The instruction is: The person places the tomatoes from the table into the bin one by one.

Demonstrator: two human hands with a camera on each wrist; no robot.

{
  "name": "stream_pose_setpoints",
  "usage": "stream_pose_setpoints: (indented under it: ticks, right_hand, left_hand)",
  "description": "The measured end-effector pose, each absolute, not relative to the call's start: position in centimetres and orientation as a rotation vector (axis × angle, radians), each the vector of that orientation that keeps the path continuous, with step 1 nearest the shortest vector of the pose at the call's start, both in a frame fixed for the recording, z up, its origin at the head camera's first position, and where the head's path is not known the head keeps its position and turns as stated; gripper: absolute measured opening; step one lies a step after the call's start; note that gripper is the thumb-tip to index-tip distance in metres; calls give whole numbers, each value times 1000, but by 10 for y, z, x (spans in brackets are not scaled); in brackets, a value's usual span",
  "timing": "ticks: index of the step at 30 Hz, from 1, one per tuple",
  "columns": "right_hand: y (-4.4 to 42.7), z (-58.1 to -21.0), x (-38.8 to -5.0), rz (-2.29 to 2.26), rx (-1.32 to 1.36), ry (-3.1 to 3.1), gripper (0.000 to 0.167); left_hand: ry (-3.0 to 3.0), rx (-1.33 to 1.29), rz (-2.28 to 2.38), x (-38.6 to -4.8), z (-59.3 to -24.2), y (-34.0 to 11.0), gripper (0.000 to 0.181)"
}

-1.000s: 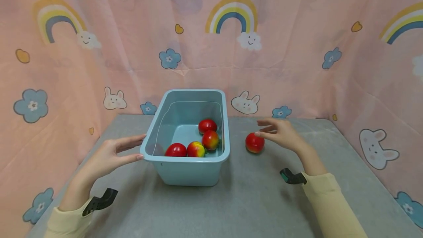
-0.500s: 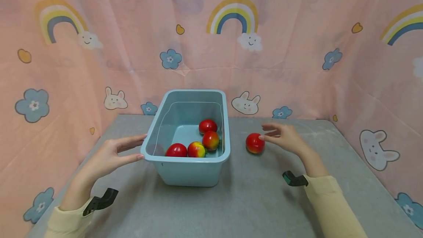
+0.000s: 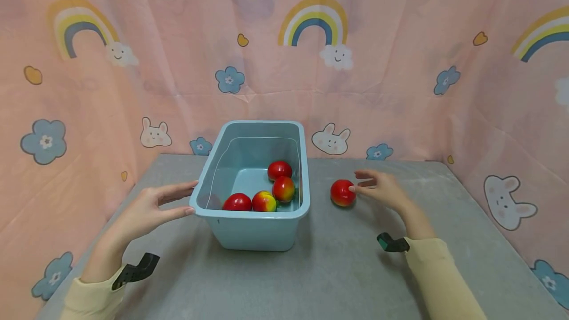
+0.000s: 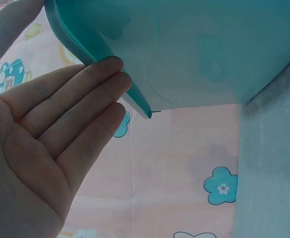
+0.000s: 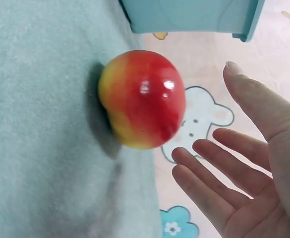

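A light blue plastic bin [image 3: 258,231] stands on the table with several red and yellow toy fruits inside, among them a round red-yellow one [image 3: 283,189]. My left hand [image 3: 148,211] touches the bin's left rim with its fingertips and thumb. In the left wrist view, the fingers [image 4: 80,94] lie straight against that rim. To the right of the bin, a red toy peach [image 3: 343,193] with yellow patches [image 5: 107,84] rests on the table. My right hand [image 3: 382,189] hovers just right of it, fingers spread; the right wrist view shows a gap between hand and fruit.
The grey table [image 3: 338,270] ends at a pink curtain [image 3: 382,107] printed with rainbows, rabbits and flowers, which hangs at the back and both sides. A black wrist mount [image 3: 393,242] sits at the right cuff, another [image 3: 138,270] at the left.
My right hand has drawn back a little to the right and lower, away from above the peach. The left hand, the bin and the fruits stay in place.
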State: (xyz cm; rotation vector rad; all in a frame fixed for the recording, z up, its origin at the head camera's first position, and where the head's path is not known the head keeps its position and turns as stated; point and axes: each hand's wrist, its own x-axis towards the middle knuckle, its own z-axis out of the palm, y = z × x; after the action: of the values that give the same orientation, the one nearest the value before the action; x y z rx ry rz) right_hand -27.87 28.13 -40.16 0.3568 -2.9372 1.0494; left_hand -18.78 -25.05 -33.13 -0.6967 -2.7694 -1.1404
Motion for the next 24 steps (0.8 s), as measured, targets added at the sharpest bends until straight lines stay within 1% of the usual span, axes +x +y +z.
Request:
stream_pose_setpoints:
  ticks: [13,24]
  right_hand:
    - [275,-428,-287,1143,331,-2890,70]
    - [265,-437,-289,1129,361,-2888,74]
  left_hand:
    - [-2774,-693,-1128,-188,-330,-251,52]
    - [-2757,-702,-1158,-189,-331,-251,52]
